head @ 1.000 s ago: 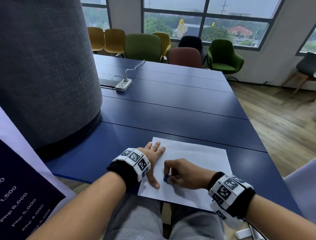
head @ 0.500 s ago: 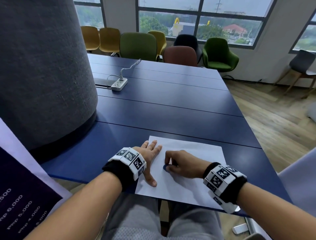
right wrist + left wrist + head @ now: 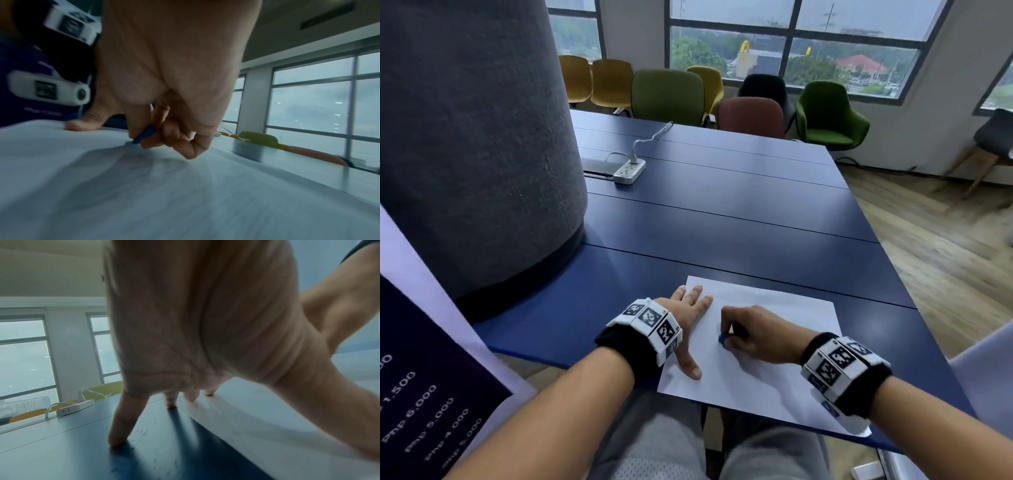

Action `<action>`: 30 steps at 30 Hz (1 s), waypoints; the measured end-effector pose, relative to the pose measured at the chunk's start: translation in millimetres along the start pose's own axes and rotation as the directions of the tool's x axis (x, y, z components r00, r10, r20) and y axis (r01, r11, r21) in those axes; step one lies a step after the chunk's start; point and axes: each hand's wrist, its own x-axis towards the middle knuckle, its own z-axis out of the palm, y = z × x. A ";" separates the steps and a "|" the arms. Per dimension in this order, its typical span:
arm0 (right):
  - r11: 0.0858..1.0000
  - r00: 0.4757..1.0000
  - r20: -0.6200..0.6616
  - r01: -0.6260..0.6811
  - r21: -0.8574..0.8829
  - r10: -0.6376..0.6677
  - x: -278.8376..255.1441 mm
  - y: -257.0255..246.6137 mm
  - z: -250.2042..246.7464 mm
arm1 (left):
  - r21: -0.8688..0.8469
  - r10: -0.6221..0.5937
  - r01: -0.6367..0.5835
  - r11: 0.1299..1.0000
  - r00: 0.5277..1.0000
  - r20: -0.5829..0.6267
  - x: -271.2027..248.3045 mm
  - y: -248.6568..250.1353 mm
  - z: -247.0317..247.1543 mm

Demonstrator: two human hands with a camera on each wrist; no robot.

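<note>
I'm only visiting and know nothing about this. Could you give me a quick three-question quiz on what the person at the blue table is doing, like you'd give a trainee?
1. True or false: the left hand lies flat, with straight fingers, over the left edge of the sheet of paper.
2. What does the right hand pinch against the sheet?
A. a blue eraser
B. a pair of scissors
C. a yellow pencil
3. Which lies farther from the person: the power strip or the sheet of paper?

Key: 1 true; 2 A; 3 the power strip.
</note>
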 end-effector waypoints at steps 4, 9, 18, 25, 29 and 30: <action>0.999 0.989 0.143 0.045 0.016 -0.047 -6.0 -6.3 -2.2 | -0.001 0.003 -0.003 1.000 1.000 0.009 -1.6 0.3 -1.5; 0.997 0.996 -0.039 -0.075 0.035 0.076 0.2 4.2 0.7 | 0.005 0.006 -0.005 1.000 1.000 -0.008 -2.1 1.4 -1.3; 0.993 0.994 -0.016 -0.111 -0.029 0.111 18.7 -5.5 -9.0 | -0.005 0.005 -0.005 1.000 1.000 -0.006 -3.3 0.4 -2.0; 0.999 0.977 0.209 -0.041 -0.007 0.041 11.9 -9.2 -7.9 | 0.006 -0.008 0.008 1.000 1.000 0.005 -1.7 1.1 -1.6; 0.980 0.979 -0.049 -0.199 -0.022 0.198 26.2 12.8 -20.7 | -0.029 -0.007 0.007 1.000 1.000 0.009 -2.3 -0.5 -1.3; 0.976 0.973 -0.079 -0.219 -0.010 0.218 26.3 16.3 -20.9 | -0.029 -0.008 0.008 1.000 1.000 0.010 -2.4 -0.4 -1.3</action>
